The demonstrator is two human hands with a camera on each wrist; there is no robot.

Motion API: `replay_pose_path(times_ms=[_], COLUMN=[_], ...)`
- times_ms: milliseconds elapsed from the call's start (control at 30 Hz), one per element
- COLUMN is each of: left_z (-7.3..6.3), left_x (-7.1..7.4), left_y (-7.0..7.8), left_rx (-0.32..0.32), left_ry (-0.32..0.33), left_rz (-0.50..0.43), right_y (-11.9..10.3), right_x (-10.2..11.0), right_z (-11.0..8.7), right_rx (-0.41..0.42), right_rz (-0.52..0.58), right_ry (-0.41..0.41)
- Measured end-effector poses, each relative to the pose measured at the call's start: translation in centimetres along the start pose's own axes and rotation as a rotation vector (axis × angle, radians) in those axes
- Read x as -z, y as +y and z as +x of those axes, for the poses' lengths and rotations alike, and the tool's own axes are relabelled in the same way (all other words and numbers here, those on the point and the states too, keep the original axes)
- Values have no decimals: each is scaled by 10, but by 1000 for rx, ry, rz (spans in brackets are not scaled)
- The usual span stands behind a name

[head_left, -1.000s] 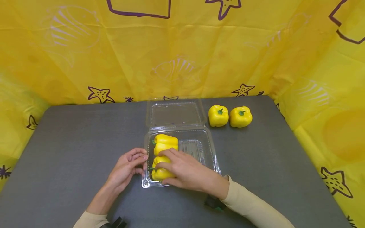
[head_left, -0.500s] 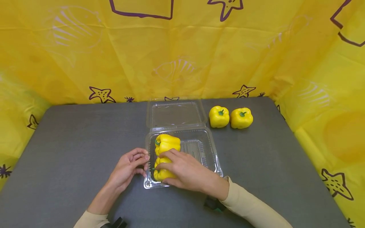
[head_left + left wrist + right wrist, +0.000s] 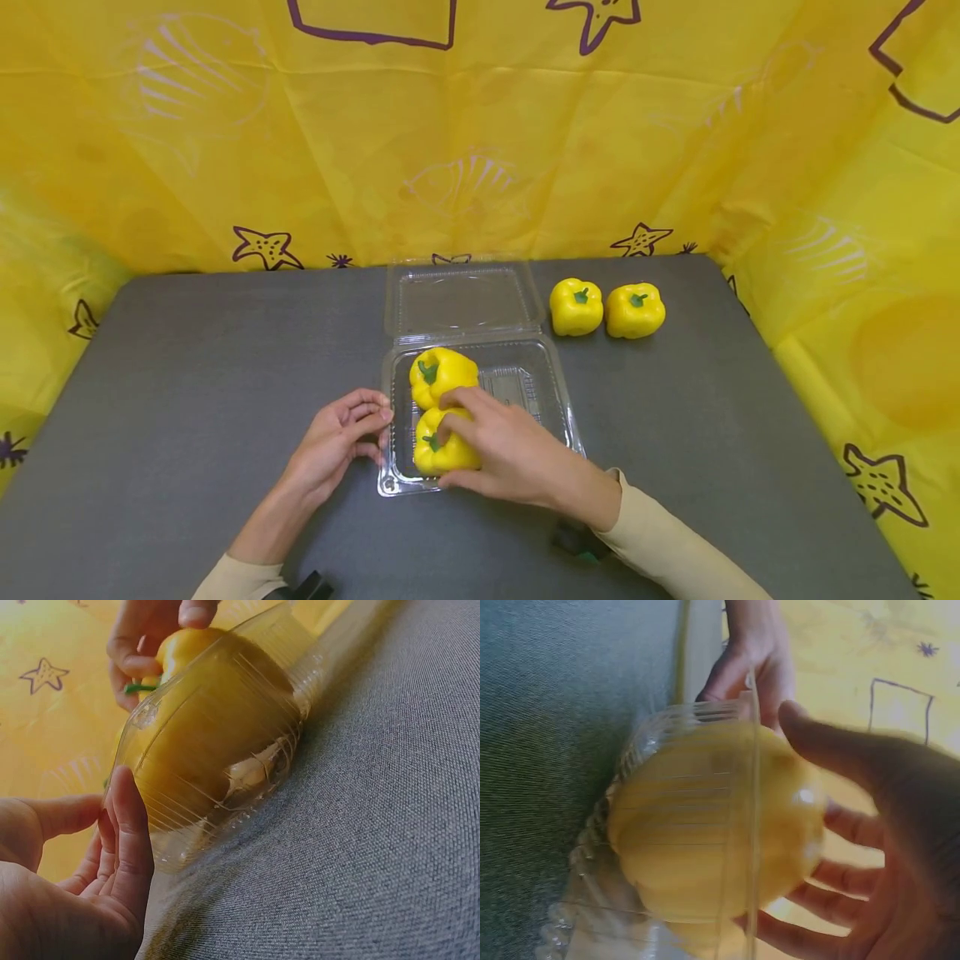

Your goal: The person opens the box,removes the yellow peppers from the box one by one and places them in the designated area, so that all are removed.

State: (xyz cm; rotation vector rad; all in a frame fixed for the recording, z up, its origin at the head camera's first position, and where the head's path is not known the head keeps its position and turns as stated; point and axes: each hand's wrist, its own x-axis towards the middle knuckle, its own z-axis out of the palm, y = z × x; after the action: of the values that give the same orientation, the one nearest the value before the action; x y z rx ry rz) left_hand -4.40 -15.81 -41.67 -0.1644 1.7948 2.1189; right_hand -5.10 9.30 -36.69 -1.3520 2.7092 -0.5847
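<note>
A clear plastic clamshell container (image 3: 557, 392) lies unfolded, its base nearer me. Its left rim is pinched between the thumb and fingers of my left hand (image 3: 341, 442), also visible in the left wrist view. Inside the base, along the left, are two yellow bell peppers, one behind the other. My right hand (image 3: 517, 454) curls its fingers over the near bell pepper (image 3: 450, 457), whose green stem faces up and left. Just behind it, touching or almost touching my fingers, sits the far bell pepper (image 3: 450, 371). In the right wrist view my palm hides little of the near pepper.
Two more yellow bell peppers, a left one (image 3: 576, 308) and a right one (image 3: 636, 312), stand side by side at the back right. The container's lid (image 3: 465, 300) lies flat toward the back. Yellow patterned cloth (image 3: 480, 125) hangs behind the dark table (image 3: 225, 358).
Both peppers in the base have shifted slightly right and turned, so their stems show more from above. My right hand has moved a little right with them. My left hand keeps its place.
</note>
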Motion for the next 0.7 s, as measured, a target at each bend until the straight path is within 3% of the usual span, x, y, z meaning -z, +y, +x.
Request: replay_pose_path(times_ms=[300,700], left_z=[-1,0], left_x=[0,1], left_y=[-1,0], left_rx=[-11,-11], left_ry=[-3,-15], left_rz=[-4,-7], right_y=[5,15], right_x=[7,20], right_z=[-9,-21], right_rx=[-60,-93], right_rz=[16,15], right_ry=[41,-29])
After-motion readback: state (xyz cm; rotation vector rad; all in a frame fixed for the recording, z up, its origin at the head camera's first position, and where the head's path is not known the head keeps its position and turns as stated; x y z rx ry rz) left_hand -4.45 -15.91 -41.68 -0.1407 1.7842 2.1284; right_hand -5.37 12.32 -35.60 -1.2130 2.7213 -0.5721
